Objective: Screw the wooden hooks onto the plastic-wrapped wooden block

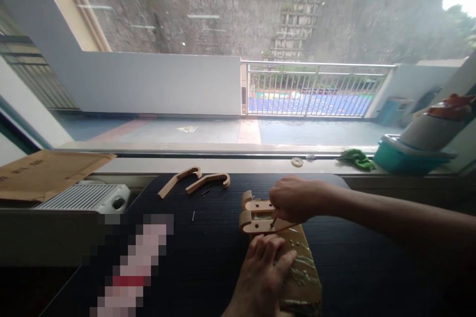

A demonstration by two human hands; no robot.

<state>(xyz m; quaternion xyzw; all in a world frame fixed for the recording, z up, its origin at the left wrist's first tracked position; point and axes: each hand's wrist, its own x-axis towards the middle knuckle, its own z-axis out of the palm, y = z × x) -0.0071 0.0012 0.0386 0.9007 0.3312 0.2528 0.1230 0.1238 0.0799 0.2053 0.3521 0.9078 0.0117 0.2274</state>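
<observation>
Two pale wooden pieces with curled ends lie side by side on a brown, tape-wrapped package; the nearer wooden piece shows dark holes. My left hand lies across the package, fingers forward against that piece's near edge and thumb spread to the right. Above the pieces, my right hand is closed in a fist around a tool with a thin shaft. Its tip points down at a hole in the nearer piece. The fist hides the tool's handle, so I cannot tell its kind.
Two more curved wooden pieces lie on the dark table, beside small dark screws and a lone screw. On the windowsill are a tape roll, a green cloth and a teal box. Cardboard covers a white appliance.
</observation>
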